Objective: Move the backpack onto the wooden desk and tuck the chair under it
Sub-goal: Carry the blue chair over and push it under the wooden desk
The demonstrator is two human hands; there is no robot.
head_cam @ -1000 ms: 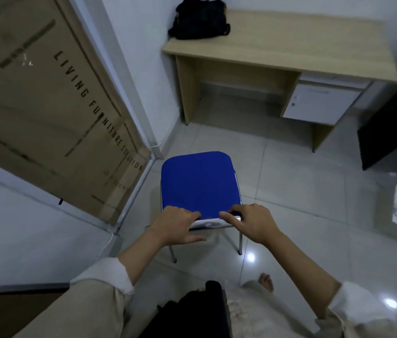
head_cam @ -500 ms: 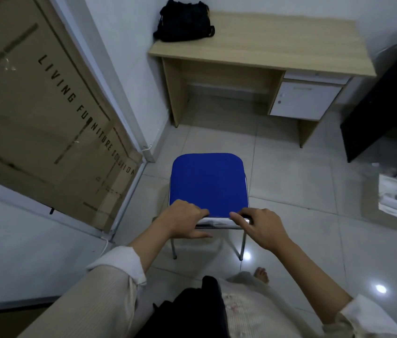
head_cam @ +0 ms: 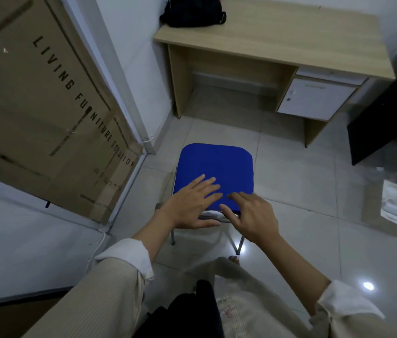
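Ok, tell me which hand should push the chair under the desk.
Left, narrowly. The left hand lies flat on the blue chair seat; the right hand only touches its near edge. The gap under the desk lies straight ahead.

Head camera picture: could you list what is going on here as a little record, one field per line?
backpack: black backpack lies on the far left corner of the desk top
desk: wooden desk against the wall, white drawer unit under its right side
chair: blue seat of the chair out on the floor tiles, short of the desk, not tucked under
left hand: left hand open, fingers spread over the seat's near edge
right hand: right hand open, over the near edge
other: cardboard box at left
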